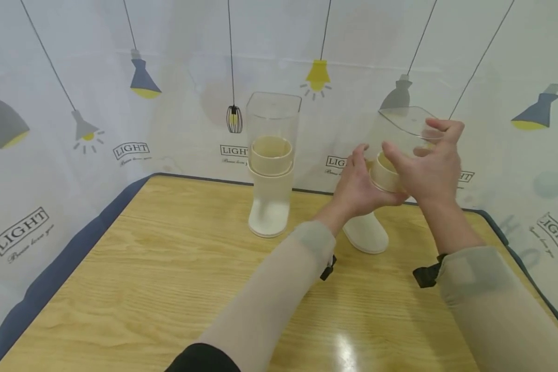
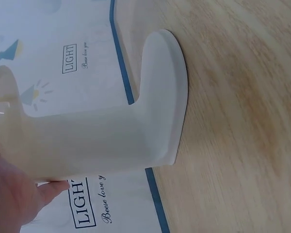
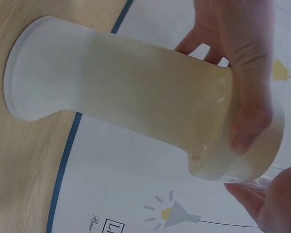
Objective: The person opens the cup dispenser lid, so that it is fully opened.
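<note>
A white boot-shaped stand is on the table at the right, with its cream collar at the top. My left hand grips it just under and around that collar; in the right wrist view the left thumb lies across the collar. Above it, a clear open-topped sleeve leans slightly, and my right hand holds this sleeve with its fingers spread around the side and rim. In the left wrist view, the foot of the stand meets the tabletop. My right fingertips show beside the collar.
A matching boot-shaped stand, topped by its own clear sleeve, stands upright to the left, near the table's back edge. The wooden table runs up to a white curtain printed with lamps, which surrounds it on three sides.
</note>
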The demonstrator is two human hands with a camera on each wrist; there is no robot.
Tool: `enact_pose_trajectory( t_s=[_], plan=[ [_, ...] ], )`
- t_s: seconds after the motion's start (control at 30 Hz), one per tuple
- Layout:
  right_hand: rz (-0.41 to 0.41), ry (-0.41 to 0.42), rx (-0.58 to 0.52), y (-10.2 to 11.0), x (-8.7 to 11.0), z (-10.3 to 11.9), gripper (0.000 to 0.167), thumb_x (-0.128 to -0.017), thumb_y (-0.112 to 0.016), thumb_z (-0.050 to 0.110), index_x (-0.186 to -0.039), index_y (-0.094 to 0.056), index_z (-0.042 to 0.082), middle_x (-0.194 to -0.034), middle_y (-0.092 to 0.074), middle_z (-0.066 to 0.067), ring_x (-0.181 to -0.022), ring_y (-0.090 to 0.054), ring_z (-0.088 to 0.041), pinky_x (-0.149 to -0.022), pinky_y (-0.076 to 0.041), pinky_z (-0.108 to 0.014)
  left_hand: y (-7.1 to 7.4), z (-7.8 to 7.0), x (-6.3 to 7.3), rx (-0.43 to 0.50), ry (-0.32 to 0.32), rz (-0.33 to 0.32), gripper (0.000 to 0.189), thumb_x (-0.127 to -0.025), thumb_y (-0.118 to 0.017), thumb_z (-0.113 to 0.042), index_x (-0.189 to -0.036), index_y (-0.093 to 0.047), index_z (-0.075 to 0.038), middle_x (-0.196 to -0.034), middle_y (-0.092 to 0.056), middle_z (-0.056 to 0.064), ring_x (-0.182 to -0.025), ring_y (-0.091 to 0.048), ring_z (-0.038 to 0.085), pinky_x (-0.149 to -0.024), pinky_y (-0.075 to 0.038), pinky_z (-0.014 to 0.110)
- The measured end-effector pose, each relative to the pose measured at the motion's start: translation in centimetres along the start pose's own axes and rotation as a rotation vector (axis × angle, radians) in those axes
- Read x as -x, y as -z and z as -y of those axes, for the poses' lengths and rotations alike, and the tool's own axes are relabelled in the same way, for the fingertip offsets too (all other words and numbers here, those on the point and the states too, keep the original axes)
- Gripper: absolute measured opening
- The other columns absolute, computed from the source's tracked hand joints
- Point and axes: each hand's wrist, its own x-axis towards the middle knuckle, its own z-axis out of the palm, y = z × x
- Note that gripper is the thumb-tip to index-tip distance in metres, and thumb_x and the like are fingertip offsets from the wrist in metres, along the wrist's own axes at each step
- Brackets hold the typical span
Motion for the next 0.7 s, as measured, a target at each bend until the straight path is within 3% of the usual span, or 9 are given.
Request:
enact_pose_trajectory(
  t_s=[0.27, 0.43, 0.63, 0.7],
  plan=[
    [0.008, -0.034, -0.037, 0.4, -0.2, 0.2, 0.088, -0.084, -0.084, 0.065, -0.152, -0.035, 0.040, -0.156, -0.059, -0.008, -0.129, -0.068, -0.028, -0.095, -0.053, -0.033, -0.1, 0.1, 0.0, 0.030, 0.003, -0.004, 0.134, -0.071, -0.101, -0.056, -0.171, -0.016, -0.028, -0.158, -0.047, 0.002, -0.128, -0.055, 0.015, -0.105, -0.056, 0.030],
    [0.041, -0.032, -0.053, 0.8, -0.2, 0.6, 0.088, -0.086, -0.085, 0.063, -0.153, -0.034, 0.038, -0.158, -0.055, -0.009, -0.132, -0.065, -0.028, -0.101, -0.054, -0.038, -0.1, 0.0, -0.2, 0.027, 0.000, -0.012, 0.136, -0.069, -0.102, -0.056, -0.172, -0.017, -0.028, -0.160, -0.046, 0.002, -0.129, -0.054, 0.015, -0.107, -0.055, 0.031],
    [0.061, -0.095, -0.057, 1.3, -0.3, 0.6, 0.088, -0.086, -0.084, 0.066, -0.153, -0.032, 0.040, -0.162, -0.054, -0.010, -0.135, -0.065, -0.025, -0.105, -0.054, -0.038, -0.1, 0.0, -0.2, 0.020, 0.003, -0.005, 0.136, -0.068, -0.103, -0.055, -0.171, -0.019, -0.028, -0.161, -0.047, 0.003, -0.129, -0.055, 0.015, -0.108, -0.055, 0.032],
    [0.060, -0.075, -0.042, 1.3, -0.2, 0.7, 0.088, -0.087, -0.083, 0.065, -0.154, -0.032, 0.039, -0.164, -0.053, -0.010, -0.136, -0.065, -0.028, -0.104, -0.054, -0.040, -0.1, -0.1, -0.2, 0.019, 0.003, 0.001, 0.136, -0.068, -0.102, -0.056, -0.171, -0.019, -0.028, -0.160, -0.047, 0.003, -0.128, -0.055, 0.014, -0.108, -0.055, 0.032]
  ],
)
